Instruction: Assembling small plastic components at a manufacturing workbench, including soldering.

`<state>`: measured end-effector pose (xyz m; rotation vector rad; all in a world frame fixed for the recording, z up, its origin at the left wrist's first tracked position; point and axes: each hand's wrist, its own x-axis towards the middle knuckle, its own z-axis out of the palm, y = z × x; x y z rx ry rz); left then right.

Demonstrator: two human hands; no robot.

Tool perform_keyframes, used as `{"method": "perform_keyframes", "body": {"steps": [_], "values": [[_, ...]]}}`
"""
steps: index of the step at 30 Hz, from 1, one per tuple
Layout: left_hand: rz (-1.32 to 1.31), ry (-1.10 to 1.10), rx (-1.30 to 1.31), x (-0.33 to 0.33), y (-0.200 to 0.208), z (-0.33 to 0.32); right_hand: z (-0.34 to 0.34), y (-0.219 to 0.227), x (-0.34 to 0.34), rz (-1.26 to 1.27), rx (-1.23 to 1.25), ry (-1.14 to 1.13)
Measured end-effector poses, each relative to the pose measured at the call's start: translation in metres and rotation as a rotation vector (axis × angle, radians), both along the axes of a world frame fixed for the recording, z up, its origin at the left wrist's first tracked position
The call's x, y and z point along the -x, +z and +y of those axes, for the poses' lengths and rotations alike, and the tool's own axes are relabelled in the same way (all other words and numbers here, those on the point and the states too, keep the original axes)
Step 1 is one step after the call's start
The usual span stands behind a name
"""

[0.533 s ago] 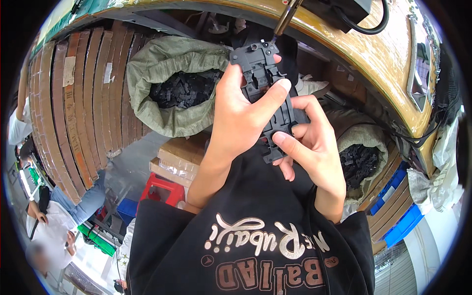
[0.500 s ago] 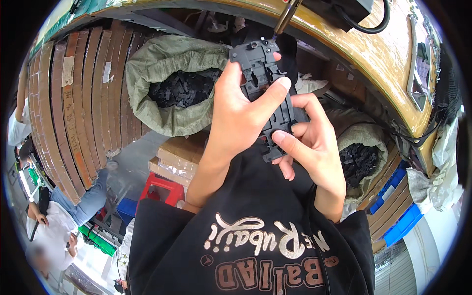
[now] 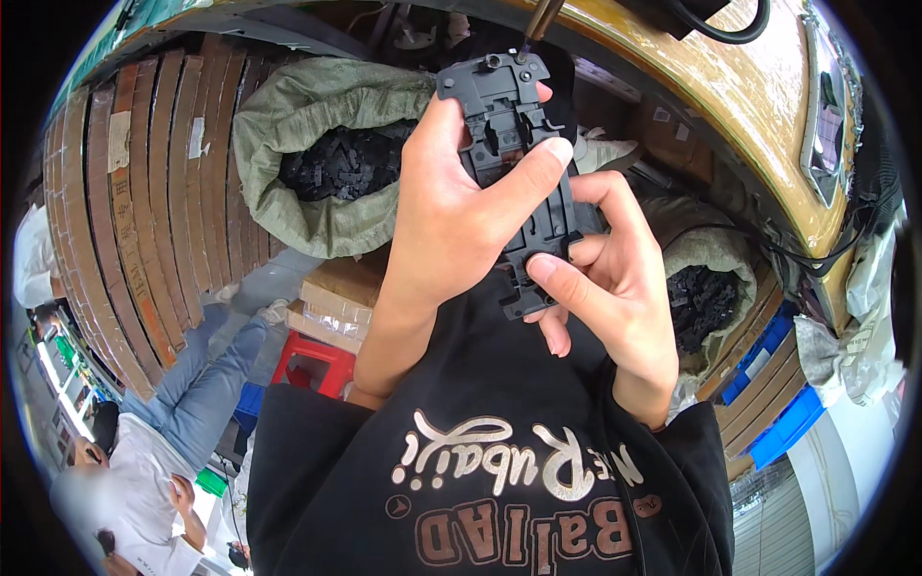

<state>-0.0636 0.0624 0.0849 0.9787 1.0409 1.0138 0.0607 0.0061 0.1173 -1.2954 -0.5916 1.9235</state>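
A long black molded plastic part [image 3: 495, 91], with recesses, clips and small posts, is held up at a slant in front of my chest. My left hand [image 3: 447, 206] grips its upper half, thumb across the front face and fingers behind. My right hand [image 3: 619, 298] holds the lower end, its thumb pressing on the front and other fingers at the side and back. A slim metal tool shaft [image 3: 544, 19] comes down from the table side. Its thin tip meets or nearly meets the part's upper right corner, where small round fittings sit.
Woven sacks full of black plastic pieces stand open at left [image 3: 259, 154] and right [image 3: 735, 259]. A wooden-topped table [image 3: 759, 134] curves across the far side. Stacked flat cartons [image 3: 130, 211], a cardboard box [image 3: 336, 298], a red stool [image 3: 312, 353] and another person [image 3: 144, 470] are leftward.
The part, both hands and the tool tip sit slightly higher and further left, with the same grip; the surroundings have shifted left too. The other person at left has changed position.
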Motion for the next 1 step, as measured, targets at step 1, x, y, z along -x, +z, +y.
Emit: {"method": "perform_keyframes", "body": {"steps": [1], "values": [[-0.003,-0.034,-0.005,0.0016,-0.0008,0.0010,-0.0004,-0.0002,-0.0001,0.000,0.001,-0.001]]}}
